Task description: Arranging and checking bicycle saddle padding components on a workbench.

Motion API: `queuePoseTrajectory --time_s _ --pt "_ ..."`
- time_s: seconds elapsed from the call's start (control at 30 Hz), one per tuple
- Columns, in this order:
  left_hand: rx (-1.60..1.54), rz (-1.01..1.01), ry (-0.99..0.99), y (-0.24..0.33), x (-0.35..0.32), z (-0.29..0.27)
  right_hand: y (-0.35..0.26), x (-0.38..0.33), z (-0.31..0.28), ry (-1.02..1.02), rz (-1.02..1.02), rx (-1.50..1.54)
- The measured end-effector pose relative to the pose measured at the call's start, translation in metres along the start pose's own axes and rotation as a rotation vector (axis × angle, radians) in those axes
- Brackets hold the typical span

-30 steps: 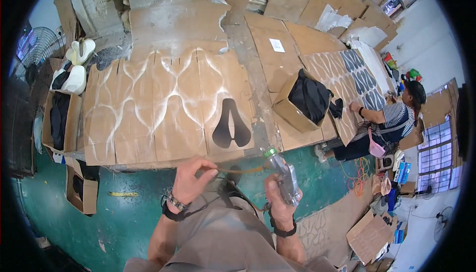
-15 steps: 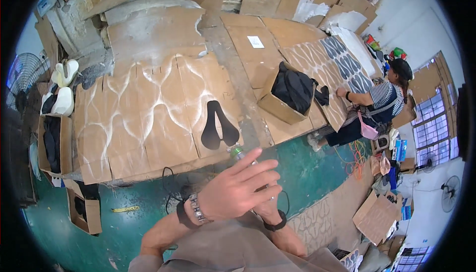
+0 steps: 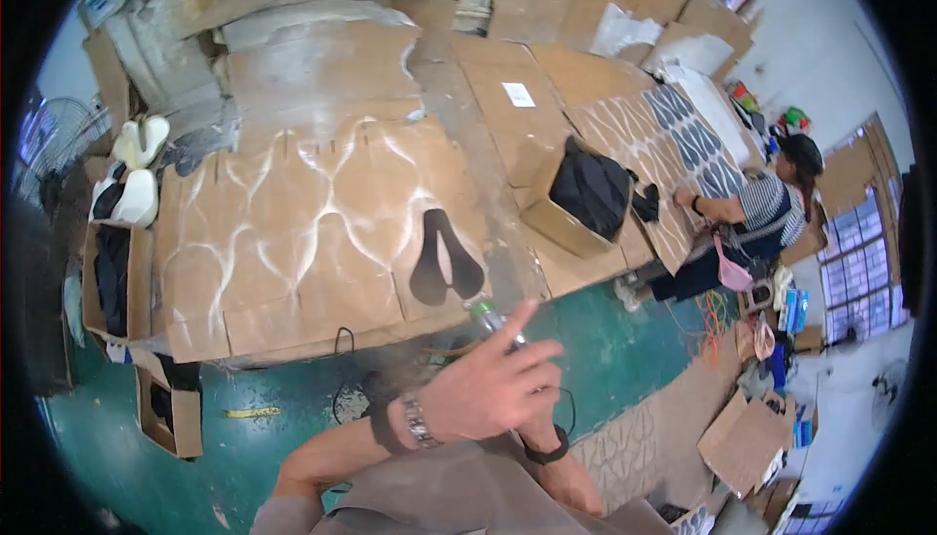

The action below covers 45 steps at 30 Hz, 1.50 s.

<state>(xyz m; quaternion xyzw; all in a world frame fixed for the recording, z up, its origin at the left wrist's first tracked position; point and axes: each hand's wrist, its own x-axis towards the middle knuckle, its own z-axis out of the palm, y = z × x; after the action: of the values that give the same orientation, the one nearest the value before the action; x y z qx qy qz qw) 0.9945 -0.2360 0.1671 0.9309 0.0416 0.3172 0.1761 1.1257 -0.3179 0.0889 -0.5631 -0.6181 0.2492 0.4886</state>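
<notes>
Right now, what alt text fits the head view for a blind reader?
A person's left hand covers a clear bottle with a green cap, above a cardboard-covered table bearing a black saddle-shaped piece. To the right, another person works at a second table.

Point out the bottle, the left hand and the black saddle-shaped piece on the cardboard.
bottle [image 3: 485, 316]: head view, on its green cap end above the fingers.
left hand [image 3: 488, 389]: head view, on the back of the hand.
black saddle-shaped piece [image 3: 444, 260]: head view, on its middle.

A cardboard-covered table [image 3: 293, 242] bears a black saddle-shaped piece [image 3: 444, 260].
</notes>
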Motion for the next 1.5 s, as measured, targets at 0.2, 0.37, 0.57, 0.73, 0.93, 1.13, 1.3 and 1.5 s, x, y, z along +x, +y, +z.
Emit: queuePoseTrajectory --time_s 0.2,0.37,0.57,0.73,0.93,1.13,1.3,1.5 --pt "-0.014 -0.004 0.082 0.006 -0.004 0.006 0.0 0.019 0.02 -0.065 -0.016 0.062" --pt "-0.105 -0.034 0.008 0.004 -0.005 -0.006 0.003 0.026 0.026 -0.09 -0.006 0.084" --pt "-0.049 0.0 0.16 0.0 -0.007 0.004 0.008 0.03 0.031 -0.107 0.012 0.103" --pt "-0.058 -0.031 0.175 0.002 -0.01 0.003 0.01 0.033 0.034 -0.116 0.022 0.121" --pt "-0.052 -0.012 0.134 0.001 -0.013 -0.002 0.01 0.034 0.035 -0.117 0.036 0.133" --pt "-0.053 -0.025 0.195 0.003 -0.013 0.004 0.009 0.033 0.035 -0.114 0.053 0.146" --pt "-0.069 -0.038 0.208 0.005 -0.014 0.004 0.009 0.033 0.035 -0.108 0.067 0.156" --pt "-0.051 -0.034 0.194 0.006 -0.014 0.003 0.008 0.034 0.034 -0.104 0.078 0.173"
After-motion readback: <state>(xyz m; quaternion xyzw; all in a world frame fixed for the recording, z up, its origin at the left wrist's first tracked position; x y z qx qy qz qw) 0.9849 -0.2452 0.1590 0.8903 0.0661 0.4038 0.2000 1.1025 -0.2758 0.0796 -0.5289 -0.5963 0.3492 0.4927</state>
